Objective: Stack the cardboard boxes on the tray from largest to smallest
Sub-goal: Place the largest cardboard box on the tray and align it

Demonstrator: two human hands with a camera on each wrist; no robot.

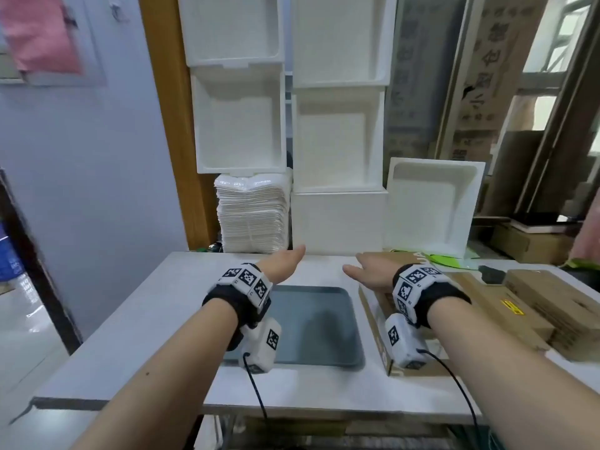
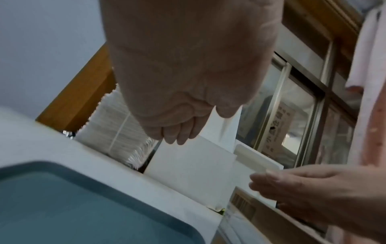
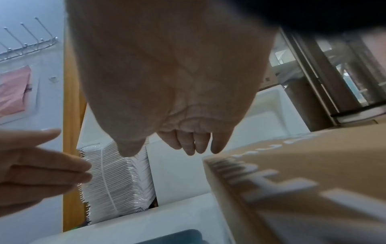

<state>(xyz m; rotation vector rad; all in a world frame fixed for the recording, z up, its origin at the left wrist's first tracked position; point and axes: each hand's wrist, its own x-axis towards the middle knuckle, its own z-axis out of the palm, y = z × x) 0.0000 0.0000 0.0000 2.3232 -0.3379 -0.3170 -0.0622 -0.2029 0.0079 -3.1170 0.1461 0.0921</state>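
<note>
A grey-blue tray (image 1: 311,326) lies on the white table with nothing on it. Right of it lies a large flat cardboard box (image 1: 454,326). A smaller brown box (image 1: 558,306) sits further right, overlapping it. My left hand (image 1: 285,259) hovers above the tray's far edge, fingers straight, holding nothing. My right hand (image 1: 367,271) hovers over the large box's far left corner, fingers extended and empty. In the right wrist view its fingertips (image 3: 194,148) hang just above the box (image 3: 303,189). The tray's corner (image 2: 62,206) shows in the left wrist view.
White foam boxes (image 1: 337,141) are stacked upright behind the table, beside a pile of white folded sheets (image 1: 253,216). Another foam lid (image 1: 431,206) leans at the back right. More cardboard (image 1: 532,241) stands beyond the table's right end.
</note>
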